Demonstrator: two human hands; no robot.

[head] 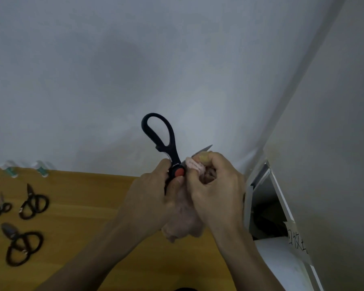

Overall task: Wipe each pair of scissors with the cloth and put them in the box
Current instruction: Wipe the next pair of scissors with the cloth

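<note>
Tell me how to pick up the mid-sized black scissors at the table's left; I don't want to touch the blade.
Take the black scissors by the two handle loops, coming from above on the near side. They lie flat on the table, loops toward you and the closed blade pointing away toward the wall, so a pinch across the loops likely stays clear of the tip.

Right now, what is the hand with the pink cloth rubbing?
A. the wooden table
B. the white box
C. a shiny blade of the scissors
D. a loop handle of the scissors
C: the right hand presses the crumpled pink cloth around a silver blade of the black-handled scissors with the red pivot, whose tip pokes out past the fingers; the left hand holds them near the pivot.
</note>
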